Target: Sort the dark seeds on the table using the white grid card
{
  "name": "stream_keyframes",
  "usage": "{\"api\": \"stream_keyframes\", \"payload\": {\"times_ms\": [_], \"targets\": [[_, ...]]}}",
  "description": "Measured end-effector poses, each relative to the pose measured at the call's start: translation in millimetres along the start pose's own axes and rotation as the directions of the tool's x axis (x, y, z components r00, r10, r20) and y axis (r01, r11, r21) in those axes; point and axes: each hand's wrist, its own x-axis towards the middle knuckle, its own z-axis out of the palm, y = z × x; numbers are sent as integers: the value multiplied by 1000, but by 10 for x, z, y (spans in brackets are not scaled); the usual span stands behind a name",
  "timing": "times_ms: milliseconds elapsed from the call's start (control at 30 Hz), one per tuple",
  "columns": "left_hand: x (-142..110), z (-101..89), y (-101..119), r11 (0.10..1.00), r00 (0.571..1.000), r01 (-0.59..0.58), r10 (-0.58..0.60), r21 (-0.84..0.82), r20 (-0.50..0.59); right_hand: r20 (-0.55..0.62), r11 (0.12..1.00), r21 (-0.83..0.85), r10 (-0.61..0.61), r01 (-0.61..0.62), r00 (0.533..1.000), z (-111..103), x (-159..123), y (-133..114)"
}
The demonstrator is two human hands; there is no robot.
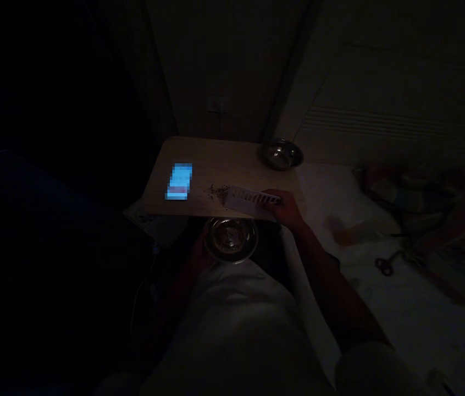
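Whitish slotted tray [245, 204] clasped in right fingers [281, 204], shiny metal bowl [231, 255] in left fingers [205, 246]

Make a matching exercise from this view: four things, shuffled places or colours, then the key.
1. Slotted strip
2. Phone-shaped screen
3. Dark bits
4. Scissors

A. Scattered on the tabletop
B. Red handles, on the pale cloth
C. In the right hand
D. Glowing blue

Pairs: 1-C, 2-D, 3-A, 4-B
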Motion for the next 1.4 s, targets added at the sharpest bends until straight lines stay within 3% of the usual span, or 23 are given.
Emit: {"api": "stream_keyframes", "payload": {"times_ms": [167, 333, 567, 800, 967, 1167, 1400], "targets": [[22, 37, -25, 997, 997, -77, 77, 11, -2, 42, 999, -28, -24, 26, 999, -39, -20, 16], [40, 64, -22, 998, 998, -64, 64, 20, 1, 141, 1000, 14, -22, 20, 990, -59, -43, -32], [49, 30, -23, 998, 999, -37, 39, 48, -23, -94, 998, 49, 36, -32, 995, -208, -72, 15], [58, -8, -43, 996, 998, -67, 66, 60, 7, 56, 994, 65, 81, -85, 995, -244, -118, 160], [98, -55, -62, 998, 999, -19, 21, 57, -28, -72, 988, 86, 135, -129, 988, -207, -77, 265], [155, -79, -55, 997, 998, 64, -63, 35, -20, -171, 995, 74, 78, -66, 982, -163, -51, 214], [172, -81, -54, 998, 999, 51, -50, 34, -13, -123, 1000, 15, 22, -20, 992, -128, -60, 232]]}}
